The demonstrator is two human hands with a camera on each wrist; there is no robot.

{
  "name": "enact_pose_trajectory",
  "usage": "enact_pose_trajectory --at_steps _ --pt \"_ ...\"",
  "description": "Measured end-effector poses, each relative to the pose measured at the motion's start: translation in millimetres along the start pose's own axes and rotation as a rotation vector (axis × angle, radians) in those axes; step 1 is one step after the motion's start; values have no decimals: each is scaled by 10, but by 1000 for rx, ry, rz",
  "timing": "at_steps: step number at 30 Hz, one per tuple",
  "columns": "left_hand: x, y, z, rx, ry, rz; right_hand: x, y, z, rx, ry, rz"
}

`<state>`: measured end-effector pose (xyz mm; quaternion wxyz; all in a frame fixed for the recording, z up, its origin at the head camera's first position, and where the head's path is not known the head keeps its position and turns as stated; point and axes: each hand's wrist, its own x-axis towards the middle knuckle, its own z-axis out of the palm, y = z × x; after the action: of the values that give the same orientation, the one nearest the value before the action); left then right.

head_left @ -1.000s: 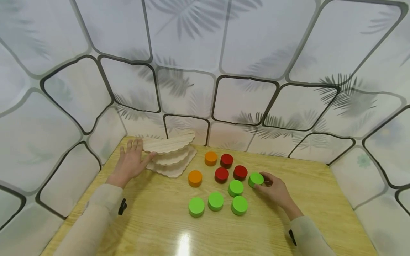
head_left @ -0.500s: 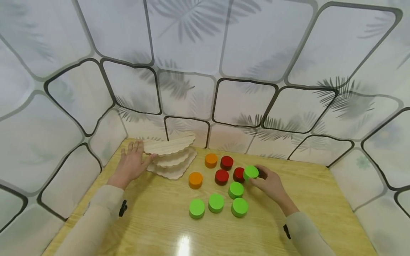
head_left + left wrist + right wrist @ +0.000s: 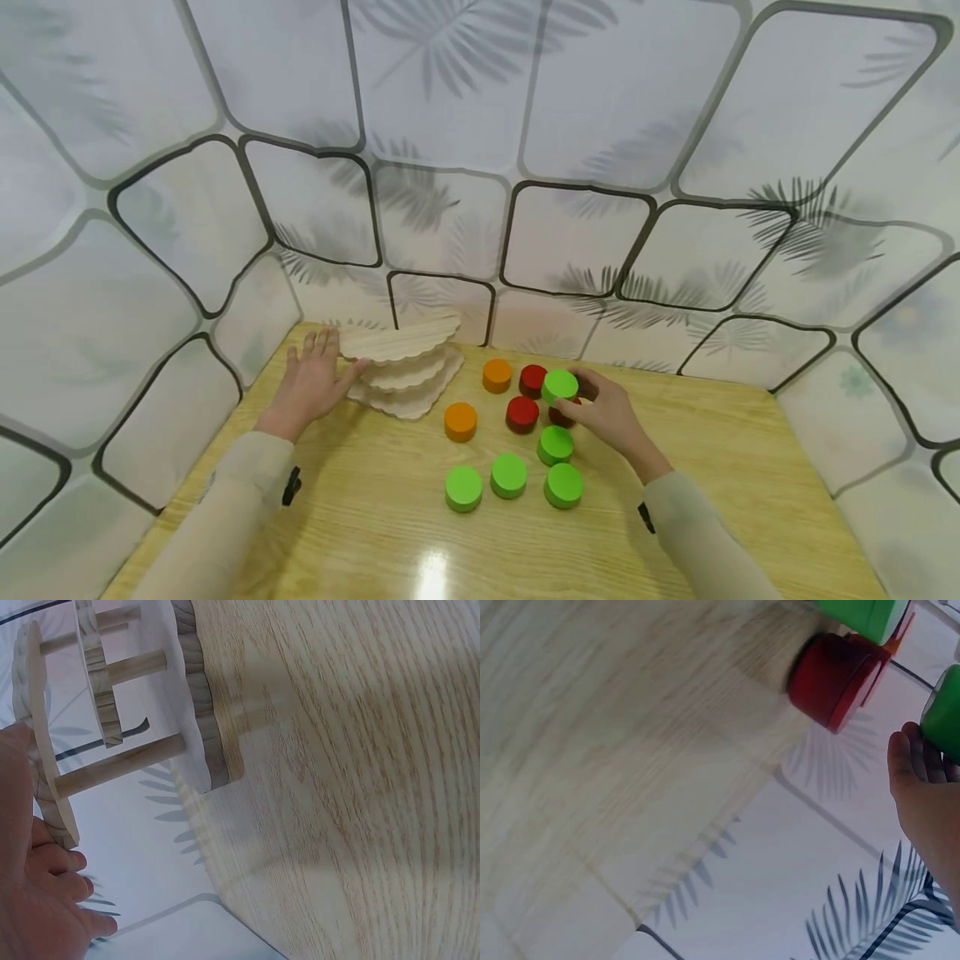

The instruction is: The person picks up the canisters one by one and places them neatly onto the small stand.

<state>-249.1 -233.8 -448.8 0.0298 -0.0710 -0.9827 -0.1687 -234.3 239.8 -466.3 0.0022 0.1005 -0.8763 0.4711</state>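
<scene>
One green block (image 3: 559,387) was pinched in R hand's (image 3: 609,417) curled fingers, higher than red block (image 3: 829,682), prob. for clearance; L hand (image 3: 306,383), fingers spread, touched wooden stand (image 3: 397,342), prob. steadying it

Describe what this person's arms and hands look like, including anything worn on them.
The left hand and right hand are bare, with no gloves. The left sleeve and right sleeve are long, pale cream and reach the wrists. A small black piece shows at the inner side of each cuff; what it is, I can't tell.
</scene>
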Motion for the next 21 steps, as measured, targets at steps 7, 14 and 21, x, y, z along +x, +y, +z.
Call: enact_pose_trajectory --at_steps 7,14,21 --pt "-14 -8 -11 -5 2 -5 134 -196 126 47 -30 -32" --pt "-16 -12 -22 -2 -7 -11 227 -342 272 54 -65 -58" --pt "-13 13 -33 16 -21 -2 319 -484 442 91 -72 -90"
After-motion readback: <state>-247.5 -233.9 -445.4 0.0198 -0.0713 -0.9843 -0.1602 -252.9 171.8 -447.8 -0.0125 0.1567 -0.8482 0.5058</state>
